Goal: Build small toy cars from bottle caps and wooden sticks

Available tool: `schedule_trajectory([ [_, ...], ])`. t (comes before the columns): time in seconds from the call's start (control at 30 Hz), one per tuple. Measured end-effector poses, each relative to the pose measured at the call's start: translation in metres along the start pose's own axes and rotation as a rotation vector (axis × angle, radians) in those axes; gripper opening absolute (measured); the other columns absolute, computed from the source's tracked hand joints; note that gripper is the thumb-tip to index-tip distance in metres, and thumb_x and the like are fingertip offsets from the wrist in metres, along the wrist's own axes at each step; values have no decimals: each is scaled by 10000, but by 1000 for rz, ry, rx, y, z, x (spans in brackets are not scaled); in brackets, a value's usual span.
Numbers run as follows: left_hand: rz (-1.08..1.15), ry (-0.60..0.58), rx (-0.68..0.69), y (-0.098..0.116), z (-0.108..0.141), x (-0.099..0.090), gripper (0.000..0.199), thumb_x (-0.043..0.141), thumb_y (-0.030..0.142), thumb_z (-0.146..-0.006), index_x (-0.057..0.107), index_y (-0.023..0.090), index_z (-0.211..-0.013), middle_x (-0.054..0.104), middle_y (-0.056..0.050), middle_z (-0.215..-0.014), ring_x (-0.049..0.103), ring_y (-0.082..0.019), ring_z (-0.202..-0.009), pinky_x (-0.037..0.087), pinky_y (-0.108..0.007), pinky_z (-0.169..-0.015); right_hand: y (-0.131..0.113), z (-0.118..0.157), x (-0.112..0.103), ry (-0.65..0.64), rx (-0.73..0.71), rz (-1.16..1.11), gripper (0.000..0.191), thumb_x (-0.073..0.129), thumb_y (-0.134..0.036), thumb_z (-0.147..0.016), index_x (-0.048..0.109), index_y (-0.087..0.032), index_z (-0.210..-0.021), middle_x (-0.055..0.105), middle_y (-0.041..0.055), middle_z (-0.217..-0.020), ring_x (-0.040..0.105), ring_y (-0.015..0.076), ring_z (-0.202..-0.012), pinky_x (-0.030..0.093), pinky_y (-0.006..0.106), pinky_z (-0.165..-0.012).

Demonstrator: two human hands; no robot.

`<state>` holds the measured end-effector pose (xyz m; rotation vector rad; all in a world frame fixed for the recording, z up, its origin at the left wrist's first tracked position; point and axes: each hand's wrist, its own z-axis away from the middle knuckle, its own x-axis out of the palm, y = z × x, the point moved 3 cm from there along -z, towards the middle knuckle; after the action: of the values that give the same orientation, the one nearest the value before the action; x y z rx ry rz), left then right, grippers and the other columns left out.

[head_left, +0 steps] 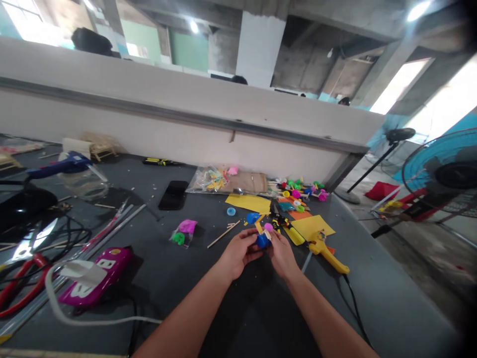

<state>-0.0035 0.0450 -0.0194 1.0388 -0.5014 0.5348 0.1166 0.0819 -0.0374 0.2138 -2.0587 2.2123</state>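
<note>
Both my hands meet over the dark grey table, around a small blue plastic piece with pale wooden bits attached. My left hand is closed on its left side, thumb and fingers pinching it. My right hand grips the other side. A small pink round part shows at the top of the grip; whether it is joined to the piece I cannot tell. Just behind lies another blue plastic part. Beside my right hand lie yellow-and-black pliers and a yellow glue gun.
A black phone, a light blue wheel and a wooden stick lie behind my hands. Colourful small parts pile up at the back right. At left are a purple power strip and a blue glue gun.
</note>
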Motion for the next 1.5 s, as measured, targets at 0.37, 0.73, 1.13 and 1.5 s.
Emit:
schedule_trajectory([
  [0.37,183,90,205,27,-4,-19,166,671,161,-689,626,176,-848,626,0,-749,576,-80,-589,487,-211,-571,-19,-17,54,-65,49,-113,265,662,-419,-669,632,-193,-805,658,3,-740,559,156,-649,442,260,-575],
  [0.73,228,160,378,51,3,-30,253,753,232,-570,623,167,-777,619,11,-712,558,-77,-599,442,-182,-561,-28,-13,80,-407,-70,14,373,614,-303,-700,626,-196,-1057,665,49,-1039,592,231,-941,472,350,-803],
  [1.13,160,377,326,44,-2,-36,148,615,95,-697,592,148,-833,555,0,-689,534,-85,-573,474,-241,-590,-29,-89,114,-265,-403,720,383,665,-258,-648,635,-186,-1023,672,36,-936,611,193,-846,464,342,-801],
  [1.5,-111,337,307,27,-3,-21,192,470,50,-698,560,167,-820,560,8,-746,455,-61,-484,394,-201,-494,-16,-131,145,-435,-508,940,458,712,-95,-577,648,-205,-1018,692,35,-944,632,195,-872,470,317,-818],
])
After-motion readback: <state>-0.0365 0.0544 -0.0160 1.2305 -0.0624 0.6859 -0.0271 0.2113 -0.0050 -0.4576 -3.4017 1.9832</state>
